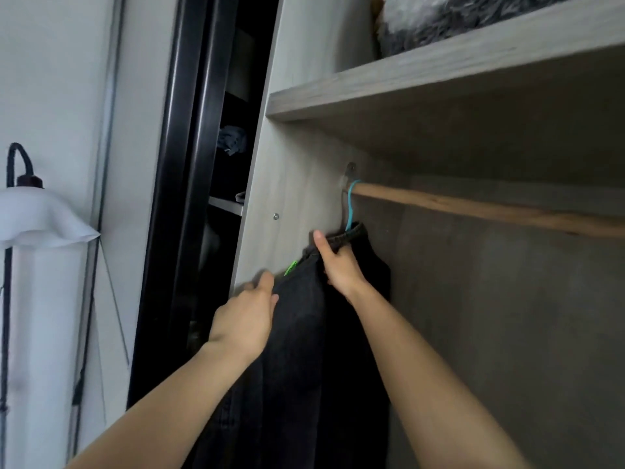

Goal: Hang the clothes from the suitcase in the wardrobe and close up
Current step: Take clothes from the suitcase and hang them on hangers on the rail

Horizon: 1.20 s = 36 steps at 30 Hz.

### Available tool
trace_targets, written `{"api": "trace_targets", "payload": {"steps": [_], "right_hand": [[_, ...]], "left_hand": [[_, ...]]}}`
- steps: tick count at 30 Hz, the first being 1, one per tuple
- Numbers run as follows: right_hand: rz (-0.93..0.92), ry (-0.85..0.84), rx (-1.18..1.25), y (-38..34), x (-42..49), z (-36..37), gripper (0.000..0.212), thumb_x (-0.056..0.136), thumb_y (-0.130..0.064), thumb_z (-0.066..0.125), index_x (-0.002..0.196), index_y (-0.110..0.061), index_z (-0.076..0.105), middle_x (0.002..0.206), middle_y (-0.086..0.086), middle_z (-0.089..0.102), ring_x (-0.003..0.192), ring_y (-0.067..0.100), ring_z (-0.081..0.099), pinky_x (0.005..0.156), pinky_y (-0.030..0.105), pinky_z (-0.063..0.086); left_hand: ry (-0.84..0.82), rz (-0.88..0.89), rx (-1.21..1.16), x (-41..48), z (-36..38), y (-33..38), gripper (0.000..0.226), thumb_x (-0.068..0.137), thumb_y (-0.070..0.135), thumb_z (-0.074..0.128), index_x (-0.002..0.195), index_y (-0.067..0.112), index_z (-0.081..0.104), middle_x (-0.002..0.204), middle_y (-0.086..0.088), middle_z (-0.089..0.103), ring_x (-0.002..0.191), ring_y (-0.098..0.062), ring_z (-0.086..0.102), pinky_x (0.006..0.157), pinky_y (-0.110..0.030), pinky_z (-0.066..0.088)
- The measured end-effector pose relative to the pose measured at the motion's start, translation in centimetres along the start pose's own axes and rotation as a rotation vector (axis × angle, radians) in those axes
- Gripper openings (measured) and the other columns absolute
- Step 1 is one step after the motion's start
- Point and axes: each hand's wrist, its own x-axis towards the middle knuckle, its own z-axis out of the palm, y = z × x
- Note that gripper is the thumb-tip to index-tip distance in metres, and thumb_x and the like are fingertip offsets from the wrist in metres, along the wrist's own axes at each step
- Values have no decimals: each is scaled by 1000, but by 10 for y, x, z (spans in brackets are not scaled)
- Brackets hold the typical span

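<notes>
Already on a hanger, black jeans (pixel 297 333) are held inside the wardrobe (pixel 287 164).
The waistband is gripped by the right hand (pixel 338 262), directly below a teal hanger (pixel 350 204) hooked over the wooden rail (pixel 473 206); the fabric edge, beside a green tag (pixel 290 267), is pinched by the left hand (pixel 243 319), lower down.

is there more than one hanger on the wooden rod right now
No, only one turquoise hanger hooks over the wooden rod, carrying the dark garment; the rest of the visible rod is bare.
</notes>
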Motion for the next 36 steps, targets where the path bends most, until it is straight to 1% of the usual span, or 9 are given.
{"api": "trace_targets", "payload": {"steps": [2,4,9,14,18,23,28,32,36], "right_hand": [[-26,-61,-46,-2,-27,-2,94,76,-76,57,132,-2,44,124,7,60,113,21,57,98,30,44],[-40,-58,-91,14,-45,0,61,86,-60,59,112,-6,51,105,4,60,100,21,58,83,26,41],[-210,109,-278,55,-102,25,37,90,-41,65,102,-8,55,107,8,51,107,24,50,92,29,37],[-182,40,-296,80,-210,60,30,93,-31,61,110,-8,53,111,5,46,102,25,53,88,38,47],[-35,-110,-328,99,-320,82,23,96,-29,56,109,-11,53,115,3,48,96,22,56,88,40,49],[176,-378,-422,105,-480,115,22,97,-31,52,104,-10,50,113,3,46,90,23,58,82,38,51],[252,-619,-509,94,-630,161,32,98,-30,50,118,-5,52,124,9,49,100,25,54,84,31,41],[282,-819,-529,99,-721,190,38,101,-37,45,124,-7,50,129,10,47,115,26,52,90,30,39],[343,-960,-539,119,-794,221,37,101,-40,44,123,-11,49,125,6,47,105,22,53,87,31,42]], "left_hand": [[37,-53,-67,-13,2,0,33,102,34,35,132,19,31,126,-11,51,95,-35,61,64,-36,39],[96,-85,-177,-36,8,-8,48,101,32,41,144,25,21,138,-7,44,96,-36,62,67,-38,43],[33,-119,-342,-113,27,-38,79,98,23,49,153,32,-7,140,-4,38,107,-25,57,83,-40,52],[-79,-87,-342,-198,20,-58,75,94,16,50,154,22,5,153,-2,25,132,-19,39,98,-24,38],[-157,-205,-383,-281,-9,-81,65,89,7,51,149,13,26,151,-5,29,135,-21,35,107,-26,32],[-313,-347,-322,-424,-61,-136,51,87,6,55,137,10,44,142,-10,38,130,-27,40,104,-31,33],[-502,-536,-204,-567,-125,-200,36,90,7,52,125,17,57,139,-5,42,129,-24,40,99,-34,40],[-470,-692,-137,-659,-162,-241,31,89,5,51,114,17,65,124,-5,55,110,-25,54,81,-31,45],[-497,-847,-89,-742,-173,-272,33,89,6,48,115,18,63,122,-3,56,108,-23,54,78,-34,48]]}}
